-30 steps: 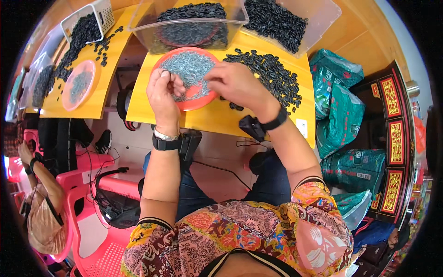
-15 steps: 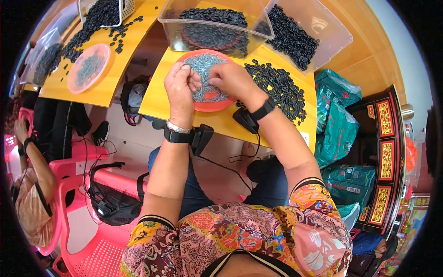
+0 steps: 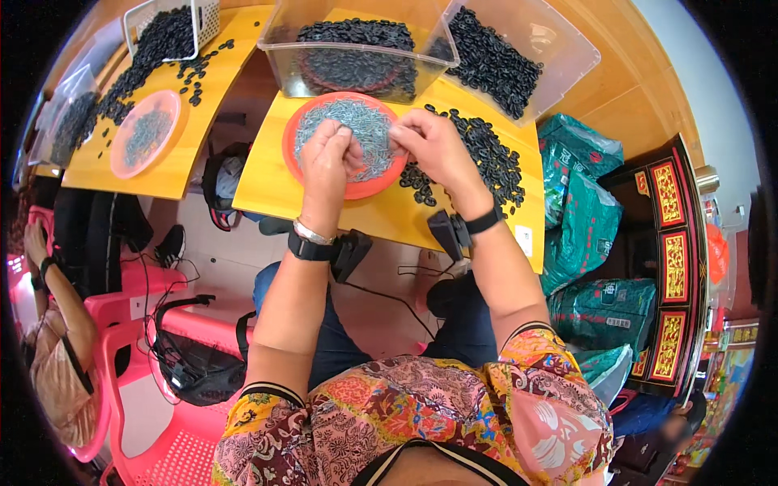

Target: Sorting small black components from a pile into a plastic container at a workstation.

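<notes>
Left hand [image 3: 328, 162] and right hand [image 3: 438, 150] pinch closed over red bowl [image 3: 365, 190], grip contents unclear; plenty looks left, metal pieces [image 3: 361, 121] inside, black parts [image 3: 493, 158] right of bowl, finished count unreadable.

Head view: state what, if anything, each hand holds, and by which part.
Cannot be told: the left hand and right hand are over the red bowl of grey pieces, with any held part hidden.

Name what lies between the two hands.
Head view: thin grey pieces in the red bowl show between the left hand and the right hand.
</notes>
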`<act>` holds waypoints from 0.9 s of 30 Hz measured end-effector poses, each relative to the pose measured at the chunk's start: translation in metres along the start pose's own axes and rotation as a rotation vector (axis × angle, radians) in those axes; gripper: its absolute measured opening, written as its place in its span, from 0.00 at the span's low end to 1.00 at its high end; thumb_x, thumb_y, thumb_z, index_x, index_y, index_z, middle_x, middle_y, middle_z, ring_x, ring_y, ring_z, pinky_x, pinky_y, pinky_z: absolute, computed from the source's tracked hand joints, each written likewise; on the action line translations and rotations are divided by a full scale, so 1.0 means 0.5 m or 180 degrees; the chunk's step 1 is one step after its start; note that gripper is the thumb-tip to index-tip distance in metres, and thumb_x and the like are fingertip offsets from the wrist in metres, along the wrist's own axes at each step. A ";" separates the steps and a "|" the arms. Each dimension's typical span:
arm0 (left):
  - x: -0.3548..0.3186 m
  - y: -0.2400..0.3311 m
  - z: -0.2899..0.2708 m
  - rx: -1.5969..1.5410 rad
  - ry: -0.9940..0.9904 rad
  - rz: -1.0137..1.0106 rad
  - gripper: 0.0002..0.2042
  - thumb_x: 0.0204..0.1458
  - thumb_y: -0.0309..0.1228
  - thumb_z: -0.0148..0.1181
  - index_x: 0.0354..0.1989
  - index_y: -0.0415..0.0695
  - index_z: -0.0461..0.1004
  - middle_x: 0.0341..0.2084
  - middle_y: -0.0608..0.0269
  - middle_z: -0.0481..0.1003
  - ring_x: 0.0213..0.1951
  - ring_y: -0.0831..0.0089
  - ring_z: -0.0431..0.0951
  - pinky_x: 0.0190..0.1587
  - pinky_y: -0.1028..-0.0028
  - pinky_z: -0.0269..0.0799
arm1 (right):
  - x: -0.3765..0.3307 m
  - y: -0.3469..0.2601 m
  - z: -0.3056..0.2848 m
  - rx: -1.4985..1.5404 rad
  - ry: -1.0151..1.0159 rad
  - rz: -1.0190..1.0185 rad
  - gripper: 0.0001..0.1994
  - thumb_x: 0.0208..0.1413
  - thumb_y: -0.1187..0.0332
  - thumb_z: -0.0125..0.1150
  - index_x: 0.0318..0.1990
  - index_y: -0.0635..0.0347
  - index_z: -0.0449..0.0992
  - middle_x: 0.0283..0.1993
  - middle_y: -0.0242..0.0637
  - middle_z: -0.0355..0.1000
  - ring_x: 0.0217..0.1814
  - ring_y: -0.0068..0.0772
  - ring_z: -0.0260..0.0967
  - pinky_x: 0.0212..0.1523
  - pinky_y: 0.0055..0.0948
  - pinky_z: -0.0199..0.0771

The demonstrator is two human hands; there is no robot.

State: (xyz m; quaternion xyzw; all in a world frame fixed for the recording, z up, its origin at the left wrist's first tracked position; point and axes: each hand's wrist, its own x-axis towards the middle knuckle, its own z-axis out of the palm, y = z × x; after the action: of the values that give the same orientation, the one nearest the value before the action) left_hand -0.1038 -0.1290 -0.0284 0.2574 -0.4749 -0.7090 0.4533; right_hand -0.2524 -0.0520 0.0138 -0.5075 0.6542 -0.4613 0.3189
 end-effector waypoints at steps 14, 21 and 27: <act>-0.072 -0.038 0.092 0.0749 -0.1060 -0.0297 0.07 0.54 0.26 0.46 0.25 0.41 0.65 0.18 0.68 0.66 0.21 0.82 0.65 0.23 0.81 0.60 | -0.111 0.037 -0.073 0.0726 0.0831 -0.0215 0.06 0.55 0.72 0.56 0.35 0.65 0.76 0.29 0.29 0.73 0.29 0.15 0.66 0.30 0.16 0.65; -0.082 -0.046 0.095 0.0625 -0.1162 -0.0420 0.06 0.56 0.27 0.46 0.27 0.41 0.66 0.19 0.70 0.67 0.21 0.84 0.64 0.24 0.82 0.59 | -0.111 0.060 -0.066 0.0760 0.0525 -0.0171 0.07 0.54 0.70 0.57 0.32 0.65 0.76 0.25 0.27 0.70 0.28 0.13 0.64 0.30 0.16 0.65; -0.082 -0.054 0.098 0.0492 -0.1035 -0.0307 0.06 0.56 0.28 0.47 0.30 0.40 0.70 0.19 0.70 0.69 0.21 0.84 0.64 0.25 0.84 0.56 | -0.101 0.082 -0.035 0.1310 0.0401 -0.0168 0.06 0.54 0.70 0.56 0.29 0.64 0.74 0.24 0.25 0.69 0.27 0.12 0.63 0.28 0.16 0.64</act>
State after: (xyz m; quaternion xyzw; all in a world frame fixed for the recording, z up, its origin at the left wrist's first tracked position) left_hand -0.1346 -0.0673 -0.0354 0.1960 -0.5820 -0.7237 0.3149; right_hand -0.2687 0.0036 -0.0206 -0.4189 0.5514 -0.6240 0.3621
